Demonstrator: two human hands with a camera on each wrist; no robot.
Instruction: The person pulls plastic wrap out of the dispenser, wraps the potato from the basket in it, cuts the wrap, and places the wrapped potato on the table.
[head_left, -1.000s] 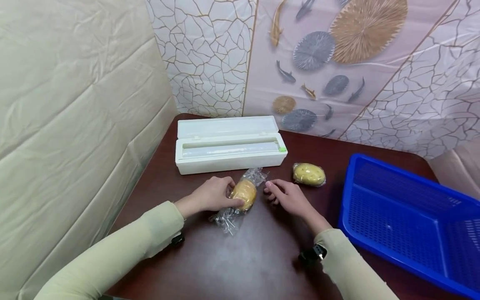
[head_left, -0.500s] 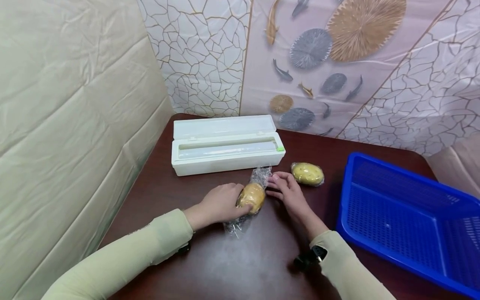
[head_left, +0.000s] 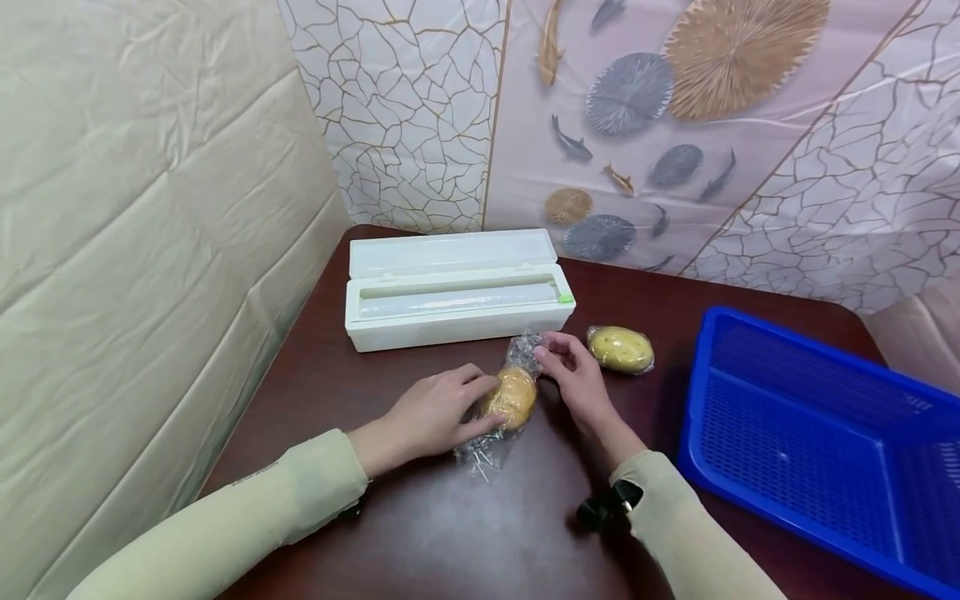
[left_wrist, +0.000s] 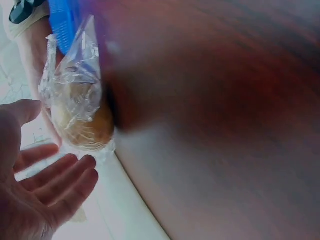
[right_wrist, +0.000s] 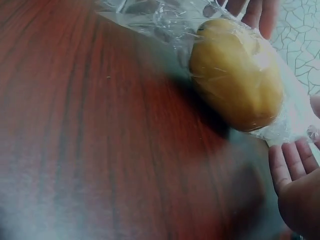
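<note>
A yellow-brown potato [head_left: 513, 398] lies on the table, loosely wrapped in cling film [head_left: 522, 348] that sticks out at both ends. My left hand [head_left: 435, 412] is spread beside its left side. In the left wrist view, a gap shows between those loosely extended fingers and the potato [left_wrist: 84, 131]. At the far end, my right hand [head_left: 579, 379] pinches the gathered film between thumb and fingers. The right wrist view shows the potato [right_wrist: 237, 75] with crumpled film at its other end. A second potato [head_left: 621, 349], tightly wrapped, rests right of my right hand.
Behind the hands stands a long white box [head_left: 461, 325], lid raised, with a roll of cling film [head_left: 457, 301] inside. A blue perforated basket [head_left: 693, 400] occupies the right side of the dark wooden table [head_left: 525, 533]. Fabric-covered walls [head_left: 165, 250] border the table.
The potato has moved slightly right. My left hand has loosened from around it and spread its fingers. My right hand has come up to the film's far end and taken hold there.
</note>
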